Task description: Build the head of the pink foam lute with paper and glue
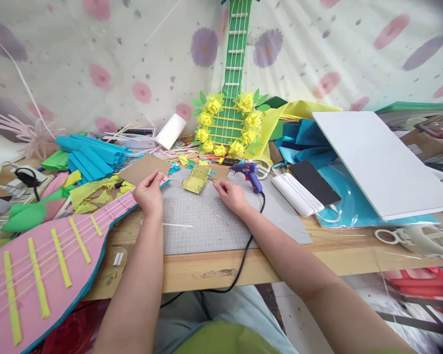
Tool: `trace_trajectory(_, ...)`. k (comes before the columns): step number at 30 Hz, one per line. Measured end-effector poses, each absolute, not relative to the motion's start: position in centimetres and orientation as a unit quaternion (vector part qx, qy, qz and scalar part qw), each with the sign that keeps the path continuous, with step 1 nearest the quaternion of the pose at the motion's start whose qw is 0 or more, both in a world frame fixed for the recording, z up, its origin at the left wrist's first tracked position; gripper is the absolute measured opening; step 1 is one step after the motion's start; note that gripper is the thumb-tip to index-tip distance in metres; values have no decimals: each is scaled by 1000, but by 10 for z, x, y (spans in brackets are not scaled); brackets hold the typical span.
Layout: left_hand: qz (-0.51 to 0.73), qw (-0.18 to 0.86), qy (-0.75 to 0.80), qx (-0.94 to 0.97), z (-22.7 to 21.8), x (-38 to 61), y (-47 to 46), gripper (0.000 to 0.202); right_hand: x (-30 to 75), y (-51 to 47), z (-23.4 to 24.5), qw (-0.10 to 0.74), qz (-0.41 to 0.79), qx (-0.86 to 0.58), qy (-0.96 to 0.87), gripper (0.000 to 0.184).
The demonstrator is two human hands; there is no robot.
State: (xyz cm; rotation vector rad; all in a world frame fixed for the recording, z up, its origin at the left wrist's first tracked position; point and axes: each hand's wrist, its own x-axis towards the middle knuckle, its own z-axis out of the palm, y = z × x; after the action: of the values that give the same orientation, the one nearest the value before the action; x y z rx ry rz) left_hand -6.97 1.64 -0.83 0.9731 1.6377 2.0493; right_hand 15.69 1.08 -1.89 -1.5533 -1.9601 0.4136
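Note:
My left hand [150,194] is closed in a pinch over the narrow neck of a pink cardboard guitar [68,248]. What its fingers hold, if anything, is too small to make out. The guitar has yellow strips, white strings and a blue edge. Over the grey cutting mat [192,241], my right hand [232,195] is also closed, fingertips together, with nothing I can name in them. Just behind it lies a purple glue gun [248,172]. A folded yellow piece [197,178] rests on the mat between both hands. Brown cardboard [143,168] lies behind my left hand.
A green paper guitar [232,113] ringed with yellow flowers leans against the back sheet. Scissors [263,168], a white power bank-like block [297,194] and a white board [380,162] are on the right. Blue crepe paper [92,152] heaps left. The black cord [248,243] crosses the table edge.

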Motion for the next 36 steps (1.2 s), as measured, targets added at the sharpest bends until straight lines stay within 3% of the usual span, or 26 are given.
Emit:
trace_trajectory(7, 640, 146, 620, 430, -3, -89, 14, 24, 140, 4, 2, 364, 88, -492, -786, 11)
trace_trajectory(13, 601, 45, 610, 514, 6, -98, 10, 19, 103, 24, 32, 289, 86, -442, -845, 11)
trace_trajectory(16, 609, 63, 601, 514, 5, -103, 11, 20, 77, 42, 43, 210, 66, -428, -877, 11)
trace_trajectory(18, 621, 73, 600, 499, 5, -107, 11, 21, 57, 52, 48, 141, 62, -424, -892, 15)
trace_trajectory(21, 621, 37, 625, 472, 6, -113, 11, 24, 29, 61, 49, 49, 59, -445, -892, 39)
trace_trajectory(24, 595, -7, 664, 454, 10, -118, 8, 30, 7, 66, 44, -3, 63, -468, -881, 52)
trace_trajectory(28, 452, -21, 729, 514, 15, -118, 1, 31, -6, 68, 39, -46, 64, -481, -873, 54)
trace_trajectory(32, 235, -36, 762, 602, 14, -116, -6, 68, -7, 66, 41, -66, 56, -475, -876, 56)
trace_trajectory(36, 208, -27, 800, 563, 17, -121, -8, 66, -2, 66, 43, -75, 58, -467, -879, 51)
